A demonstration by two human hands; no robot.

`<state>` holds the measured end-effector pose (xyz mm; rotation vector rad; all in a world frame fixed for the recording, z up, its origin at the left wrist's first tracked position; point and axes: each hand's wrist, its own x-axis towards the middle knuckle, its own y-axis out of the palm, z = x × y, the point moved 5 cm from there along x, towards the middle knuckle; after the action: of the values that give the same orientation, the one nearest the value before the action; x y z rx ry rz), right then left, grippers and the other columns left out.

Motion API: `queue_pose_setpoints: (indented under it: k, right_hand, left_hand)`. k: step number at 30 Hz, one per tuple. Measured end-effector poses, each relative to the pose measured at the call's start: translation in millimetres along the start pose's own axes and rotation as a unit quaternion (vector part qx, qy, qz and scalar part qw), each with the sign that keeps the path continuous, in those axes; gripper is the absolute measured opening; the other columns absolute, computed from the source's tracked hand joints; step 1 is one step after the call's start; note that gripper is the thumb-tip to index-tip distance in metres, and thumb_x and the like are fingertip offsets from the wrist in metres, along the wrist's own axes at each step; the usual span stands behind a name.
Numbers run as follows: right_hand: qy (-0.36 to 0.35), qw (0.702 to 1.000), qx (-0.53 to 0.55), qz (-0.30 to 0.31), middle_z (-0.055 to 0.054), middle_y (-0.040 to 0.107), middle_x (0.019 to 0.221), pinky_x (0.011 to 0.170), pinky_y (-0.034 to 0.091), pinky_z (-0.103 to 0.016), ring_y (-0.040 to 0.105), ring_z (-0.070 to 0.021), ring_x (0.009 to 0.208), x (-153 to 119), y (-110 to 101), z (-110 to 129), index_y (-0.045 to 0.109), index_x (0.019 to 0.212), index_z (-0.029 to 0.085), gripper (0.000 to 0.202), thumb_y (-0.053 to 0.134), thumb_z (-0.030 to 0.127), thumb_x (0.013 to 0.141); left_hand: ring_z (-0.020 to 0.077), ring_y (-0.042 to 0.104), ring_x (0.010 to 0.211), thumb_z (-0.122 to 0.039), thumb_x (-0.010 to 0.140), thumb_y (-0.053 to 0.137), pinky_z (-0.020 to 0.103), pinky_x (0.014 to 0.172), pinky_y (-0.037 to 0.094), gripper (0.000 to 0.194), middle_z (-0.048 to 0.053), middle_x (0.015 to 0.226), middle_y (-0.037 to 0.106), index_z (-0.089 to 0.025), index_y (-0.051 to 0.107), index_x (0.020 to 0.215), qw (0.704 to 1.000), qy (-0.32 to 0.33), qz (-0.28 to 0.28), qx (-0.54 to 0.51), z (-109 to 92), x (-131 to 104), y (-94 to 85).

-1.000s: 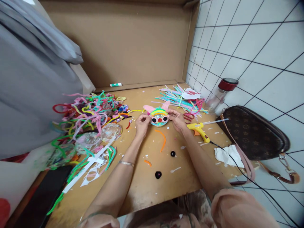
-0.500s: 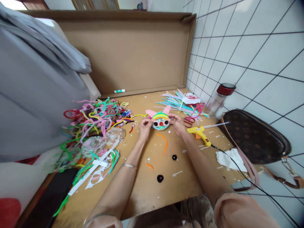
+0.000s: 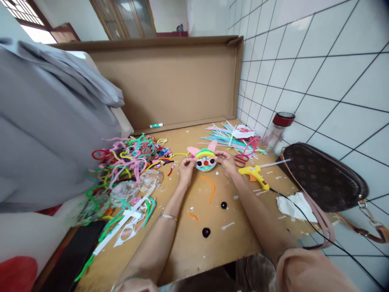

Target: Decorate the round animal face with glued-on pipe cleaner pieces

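Note:
Between my hands is a small round craft animal face (image 3: 206,163) with pink ears, a striped yellow, green and orange band, black eyes and a red nose. My left hand (image 3: 186,168) pinches its left edge, and my right hand (image 3: 226,163) grips the right edge. Below it on the table lie a long orange pipe cleaner piece (image 3: 212,188), a shorter orange piece (image 3: 193,217) and two black round pieces (image 3: 206,232). A yellow glue gun (image 3: 255,175) rests beside my right forearm, with red-handled scissors (image 3: 241,160) just behind it.
A tangled heap of coloured pipe cleaners (image 3: 130,156) covers the left, with clear plastic pieces (image 3: 150,179) and white strips nearby. Bundled straight pipe cleaners (image 3: 223,136), a glass bottle (image 3: 275,136), a brown handbag (image 3: 325,174) and white tissue (image 3: 296,206) stand right. Cardboard (image 3: 170,81) walls the back.
The camera view has tilted up slightly, so everything sits a little lower in the picture. Both hands keep their hold on the craft face.

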<state>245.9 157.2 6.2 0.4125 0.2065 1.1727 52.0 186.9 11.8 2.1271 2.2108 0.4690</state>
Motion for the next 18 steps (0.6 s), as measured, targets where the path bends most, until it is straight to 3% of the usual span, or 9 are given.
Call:
queue_pose_setpoints:
  k: [8, 18]
  right_hand:
    - [-0.015, 1.0, -0.007, 0.023, -0.004, 0.078, 0.099, 0.084, 0.053, -0.032, 0.07, -0.0189, 0.088, 1.5, -2.8, 0.7, 0.074, 0.076, 0.022, 0.03, 0.085, 0.032, 0.05]
    - [-0.033, 0.999, -0.022, 0.024, -0.005, 0.076, 0.109, 0.093, 0.051, -0.037, 0.068, -0.0221, 0.1, 1.2, -4.9, 1.8, 0.075, 0.076, 0.023, 0.026, 0.081, 0.035, 0.054]
  left_hand:
    - [0.0081, 0.047, 0.056, -0.043, 0.062, 0.078, 0.022, 0.061, 0.042, 0.032, -0.005, 0.057, 0.055, -0.017, 0.059, 0.061, 1.0, 0.016, 0.002, -0.009, 0.4, 1.5, 0.0]
    - [0.0099, 0.052, 0.061, -0.045, 0.065, 0.079, 0.022, 0.062, 0.045, 0.032, -0.003, 0.063, 0.06, -0.017, 0.063, 0.068, 1.0, 0.024, 0.004, -0.002, 4.2, 2.8, -2.2]
